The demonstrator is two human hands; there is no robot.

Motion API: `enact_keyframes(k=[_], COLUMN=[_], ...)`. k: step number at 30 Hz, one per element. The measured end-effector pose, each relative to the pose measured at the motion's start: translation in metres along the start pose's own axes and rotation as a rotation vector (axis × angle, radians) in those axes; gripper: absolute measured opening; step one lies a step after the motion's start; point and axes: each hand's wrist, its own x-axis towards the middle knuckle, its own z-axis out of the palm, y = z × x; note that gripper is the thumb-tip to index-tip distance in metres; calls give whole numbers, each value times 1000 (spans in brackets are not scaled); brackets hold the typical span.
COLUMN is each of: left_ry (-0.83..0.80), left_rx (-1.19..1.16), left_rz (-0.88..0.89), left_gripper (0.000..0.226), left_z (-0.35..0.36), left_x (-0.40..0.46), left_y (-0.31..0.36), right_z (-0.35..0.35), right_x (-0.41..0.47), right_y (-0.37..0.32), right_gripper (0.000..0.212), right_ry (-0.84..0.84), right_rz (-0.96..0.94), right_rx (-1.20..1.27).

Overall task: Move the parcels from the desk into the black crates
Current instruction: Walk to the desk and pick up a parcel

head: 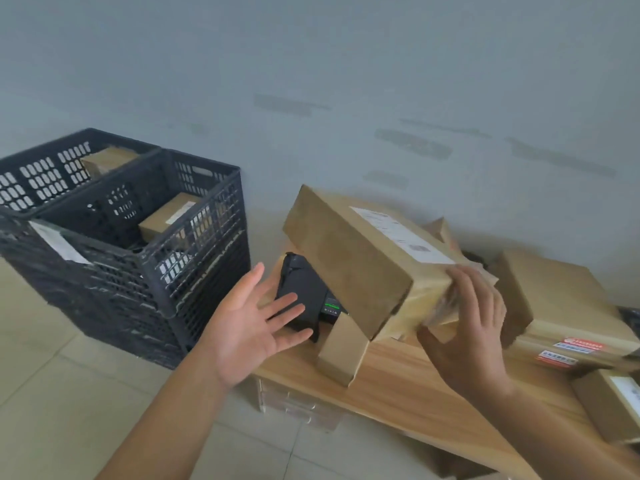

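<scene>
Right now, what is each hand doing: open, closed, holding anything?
Left hand: open, fingers spread, holding nothing.
Right hand: grips the near end of the long cardboard parcel.

Crates [145, 237]: stood on the floor, left of the worktop [408, 379]; a parcel is contained in each.
Long parcel [363, 258]: held tilted above the worktop's left end.
Small parcel [341, 351]: placed below it, at the front edge.
Device [301, 292]: set behind the small parcel.
Large parcel [561, 299]: laid to the right.
</scene>
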Motion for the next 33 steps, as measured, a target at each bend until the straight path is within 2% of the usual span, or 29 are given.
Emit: enact_keyframes(k=[2, 4, 11, 17, 20, 22, 24, 26, 29, 31, 33], left_ry=[23, 62, 222, 341, 374, 400, 425, 451, 483, 482, 452], left_rx=[37, 58, 136, 154, 170, 189, 199, 226, 284, 295, 330], left_rz=[-31, -45, -4, 54, 119, 197, 278, 341, 399, 430, 456], left_gripper=[102, 110, 71, 70, 73, 75, 75, 78, 84, 83, 91], left_z=[11, 19, 28, 42, 47, 46, 43, 39, 34, 34, 31], left_x=[-8, -13, -14, -11, -8, -9, -13, -20, -33, -45, -57], left_y=[-8, -18, -45, -53, -59, -61, -61, -62, -67, -73, -83], right_z=[11, 21, 36, 32, 21, 13, 4, -3, -6, -3, 0], right_x=[-4, -8, -14, -12, -5, 2, 12, 27, 48, 56, 55], right_y=[-4, -7, -5, 5, 16, 24, 33, 45, 63, 73, 79], right_gripper=[91, 89, 88, 92, 77, 62, 56, 49, 54, 54, 43], right_ry=[64, 69, 60, -16, -114, -200, -298, -422, -609, -730, -824], right_rz=[-198, -292, -496, -495, -503, -423, -223, 99, 565, 715, 761], right_rx=[-144, -173, -119, -39, 45, 153, 341, 594, 941, 1068, 1155])
